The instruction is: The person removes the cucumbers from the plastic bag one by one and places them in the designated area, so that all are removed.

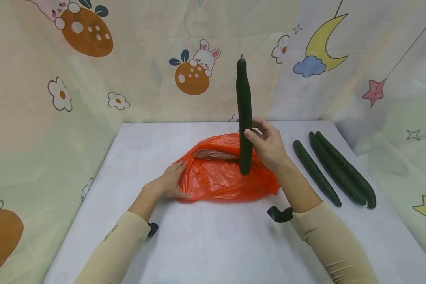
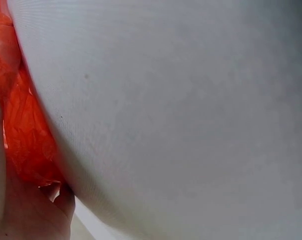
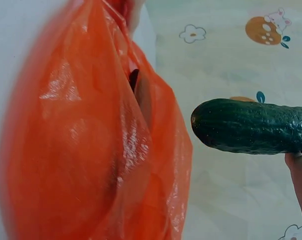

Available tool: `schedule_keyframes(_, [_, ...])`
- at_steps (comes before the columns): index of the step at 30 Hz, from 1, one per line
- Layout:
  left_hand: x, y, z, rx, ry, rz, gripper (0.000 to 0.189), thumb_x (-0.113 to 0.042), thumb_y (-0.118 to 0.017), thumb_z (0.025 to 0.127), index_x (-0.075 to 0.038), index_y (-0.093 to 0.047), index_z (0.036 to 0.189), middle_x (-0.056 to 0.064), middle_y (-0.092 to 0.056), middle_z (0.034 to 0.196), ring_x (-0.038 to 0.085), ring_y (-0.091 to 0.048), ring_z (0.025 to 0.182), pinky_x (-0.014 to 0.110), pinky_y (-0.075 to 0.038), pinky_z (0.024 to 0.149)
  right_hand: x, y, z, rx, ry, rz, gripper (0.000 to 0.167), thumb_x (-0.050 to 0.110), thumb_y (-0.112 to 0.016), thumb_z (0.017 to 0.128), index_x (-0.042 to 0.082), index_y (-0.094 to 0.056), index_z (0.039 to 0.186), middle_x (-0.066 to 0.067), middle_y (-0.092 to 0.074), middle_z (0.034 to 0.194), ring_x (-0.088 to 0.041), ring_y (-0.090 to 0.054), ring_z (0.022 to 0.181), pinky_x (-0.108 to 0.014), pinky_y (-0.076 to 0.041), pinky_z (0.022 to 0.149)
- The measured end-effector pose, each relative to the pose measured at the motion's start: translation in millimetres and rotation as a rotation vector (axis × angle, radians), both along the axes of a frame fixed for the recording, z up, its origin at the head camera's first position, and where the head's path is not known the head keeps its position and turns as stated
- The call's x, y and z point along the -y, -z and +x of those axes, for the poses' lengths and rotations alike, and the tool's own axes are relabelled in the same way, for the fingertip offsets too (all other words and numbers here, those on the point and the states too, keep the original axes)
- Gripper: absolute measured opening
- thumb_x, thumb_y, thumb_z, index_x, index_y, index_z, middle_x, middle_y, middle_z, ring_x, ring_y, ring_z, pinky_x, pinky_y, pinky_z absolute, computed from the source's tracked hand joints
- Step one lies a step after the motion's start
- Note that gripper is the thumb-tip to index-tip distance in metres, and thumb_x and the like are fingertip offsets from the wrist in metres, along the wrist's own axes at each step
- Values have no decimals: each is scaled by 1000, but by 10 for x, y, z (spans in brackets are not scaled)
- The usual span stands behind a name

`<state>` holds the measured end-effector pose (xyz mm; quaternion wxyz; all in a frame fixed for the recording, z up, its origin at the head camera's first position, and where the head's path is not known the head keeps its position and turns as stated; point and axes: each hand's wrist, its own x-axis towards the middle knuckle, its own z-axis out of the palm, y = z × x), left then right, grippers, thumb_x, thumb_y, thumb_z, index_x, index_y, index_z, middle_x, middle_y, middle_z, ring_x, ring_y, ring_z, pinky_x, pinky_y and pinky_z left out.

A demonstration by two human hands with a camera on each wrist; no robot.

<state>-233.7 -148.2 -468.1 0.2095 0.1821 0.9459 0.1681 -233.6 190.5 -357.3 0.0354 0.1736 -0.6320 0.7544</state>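
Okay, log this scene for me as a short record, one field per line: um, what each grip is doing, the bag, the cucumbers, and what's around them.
Right grip: holds one cucumber upright, stem end up
Left grip: holds the left end of the red bag
Bag opening: something dark shows there; too unclear to name
Loose cucumbers: three, right of the bag; two side by side, one slightly apart
Surface: white table
Backdrop: printed with bunnies, flowers and a moon
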Motion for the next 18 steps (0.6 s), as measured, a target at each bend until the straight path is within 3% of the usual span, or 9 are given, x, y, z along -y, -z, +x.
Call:
schedule_keyframes(11, [2, 15, -10, -3, -10, -12, 128, -55, -88, 73, -10, -13, 166, 12, -9, 173, 38, -11, 157, 61, -36, 116, -180, -162, 44, 46, 41, -22, 38, 11, -66, 100, 9, -60, 137, -11, -60, 127, -26, -67, 109, -30, -58, 96])
schedule_keyframes(18, [14, 44, -10, -32, 34, 6, 127, -55, -87, 74, -3, -15, 164, 18, -10, 171, 42, -12, 156, 59, -26, 123, -315, -162, 72, 75, 84, -49, 35, 19, -68, 100, 7, -62, 133, -8, -62, 122, -23, -67, 106, -29, -60, 88])
